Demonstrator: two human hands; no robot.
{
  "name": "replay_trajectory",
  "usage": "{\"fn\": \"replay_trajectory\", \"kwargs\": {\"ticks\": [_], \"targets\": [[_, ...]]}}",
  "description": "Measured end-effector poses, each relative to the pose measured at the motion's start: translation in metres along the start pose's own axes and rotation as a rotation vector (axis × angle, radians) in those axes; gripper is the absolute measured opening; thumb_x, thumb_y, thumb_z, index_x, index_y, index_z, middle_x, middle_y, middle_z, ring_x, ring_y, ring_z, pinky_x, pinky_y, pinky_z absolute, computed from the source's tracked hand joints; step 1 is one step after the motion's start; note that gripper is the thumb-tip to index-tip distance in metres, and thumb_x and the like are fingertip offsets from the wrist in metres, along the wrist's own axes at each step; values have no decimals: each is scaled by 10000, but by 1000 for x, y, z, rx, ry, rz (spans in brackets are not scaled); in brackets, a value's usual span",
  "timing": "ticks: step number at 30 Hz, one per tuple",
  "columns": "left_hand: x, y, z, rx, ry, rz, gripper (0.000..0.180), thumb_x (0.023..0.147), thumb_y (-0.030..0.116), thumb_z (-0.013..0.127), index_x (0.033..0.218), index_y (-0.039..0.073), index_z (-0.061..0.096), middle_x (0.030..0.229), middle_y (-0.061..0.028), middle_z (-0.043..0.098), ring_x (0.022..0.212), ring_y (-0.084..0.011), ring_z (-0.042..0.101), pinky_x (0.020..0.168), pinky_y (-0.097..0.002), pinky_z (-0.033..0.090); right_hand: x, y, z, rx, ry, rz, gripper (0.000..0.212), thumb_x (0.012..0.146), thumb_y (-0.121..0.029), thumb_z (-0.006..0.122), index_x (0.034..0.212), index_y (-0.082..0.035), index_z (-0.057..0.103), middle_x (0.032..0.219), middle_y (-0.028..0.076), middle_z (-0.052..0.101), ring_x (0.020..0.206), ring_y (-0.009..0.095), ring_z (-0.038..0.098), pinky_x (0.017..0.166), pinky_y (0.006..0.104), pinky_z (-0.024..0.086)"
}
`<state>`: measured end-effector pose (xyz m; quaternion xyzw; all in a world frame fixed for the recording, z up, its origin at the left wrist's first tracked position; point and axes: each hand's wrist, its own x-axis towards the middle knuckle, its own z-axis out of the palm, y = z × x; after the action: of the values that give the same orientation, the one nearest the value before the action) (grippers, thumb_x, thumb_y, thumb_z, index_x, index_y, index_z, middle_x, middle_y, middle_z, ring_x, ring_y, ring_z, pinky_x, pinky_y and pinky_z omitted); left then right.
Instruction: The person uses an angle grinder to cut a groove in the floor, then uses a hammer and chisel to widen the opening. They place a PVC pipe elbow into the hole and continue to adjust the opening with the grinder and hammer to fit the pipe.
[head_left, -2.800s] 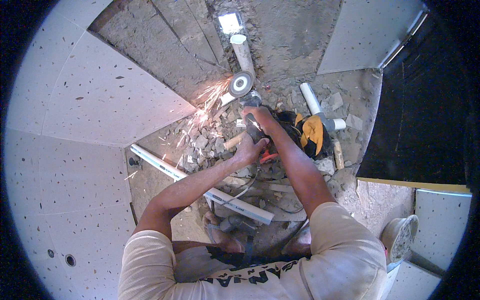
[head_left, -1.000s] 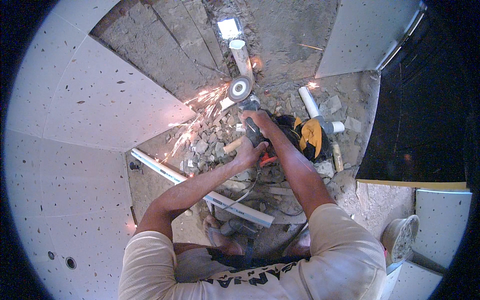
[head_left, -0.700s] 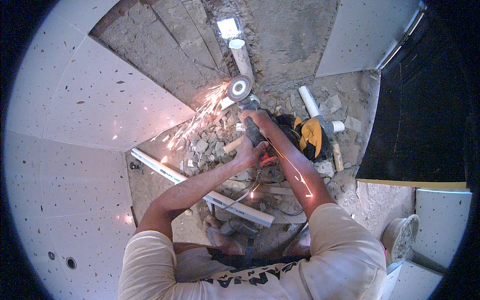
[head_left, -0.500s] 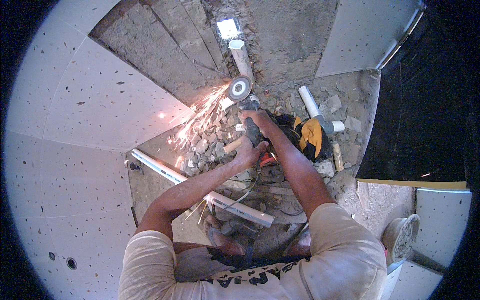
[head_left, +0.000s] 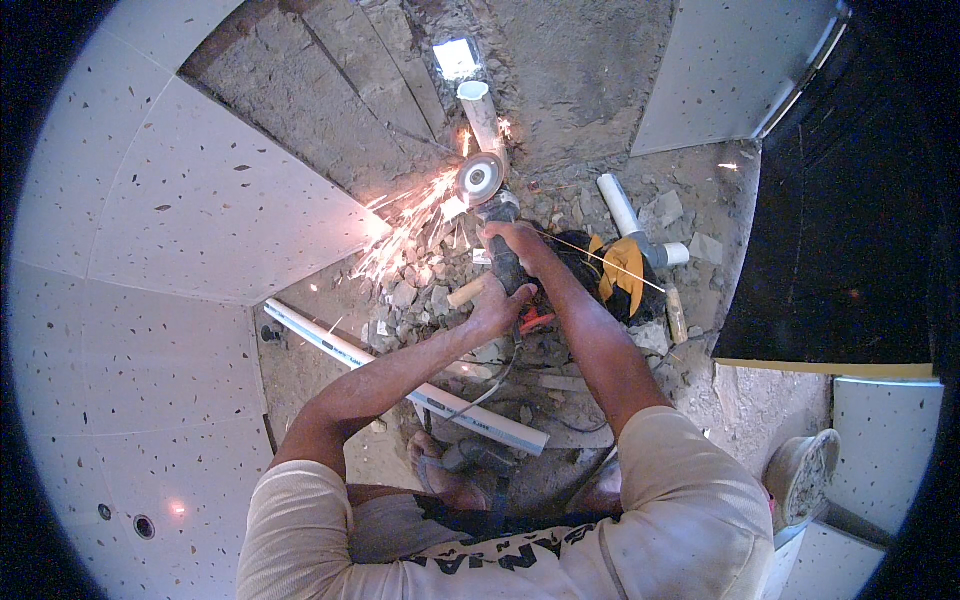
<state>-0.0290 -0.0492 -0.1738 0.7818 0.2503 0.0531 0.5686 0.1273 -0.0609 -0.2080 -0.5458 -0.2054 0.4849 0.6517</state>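
While fingers (head_left: 497, 231) wrap grinder (head_left: 506, 259), disc (head_left: 481, 178) beyond

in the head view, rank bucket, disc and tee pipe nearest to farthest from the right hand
1. Disc: just ahead of the right hand.
2. Tee pipe: to its right.
3. Bucket: at lower right, beyond the arm.
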Motion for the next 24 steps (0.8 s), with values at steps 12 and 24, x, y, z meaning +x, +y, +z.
{"fn": "replay_trajectory", "kwargs": {"ticks": [12, 24], "targets": [[1, -10, 0, -35, -8, -19, 372, 923, 265, 682, 1153, -1, 559, 978, -145, 665, 908, -268, 640, 853, -423, 494, 3, -6, 7, -76, 92, 139, 209, 791, -248, 669, 791, -40, 672, 695, 60, 635, 572, 181, 602, 553, 328, 482], [13, -28, 5, -36, -66, -22, 435, 906, 250, 693, 1214, 0, 513, 1025, -166, 644, 958, -292, 630, 874, -425, 484, 20, 17, -9, 35, 92, 163, 352, 690, -354, 749, 779, -15, 715, 742, 79, 692, 626, 201, 625, 628, 355, 497]]}}
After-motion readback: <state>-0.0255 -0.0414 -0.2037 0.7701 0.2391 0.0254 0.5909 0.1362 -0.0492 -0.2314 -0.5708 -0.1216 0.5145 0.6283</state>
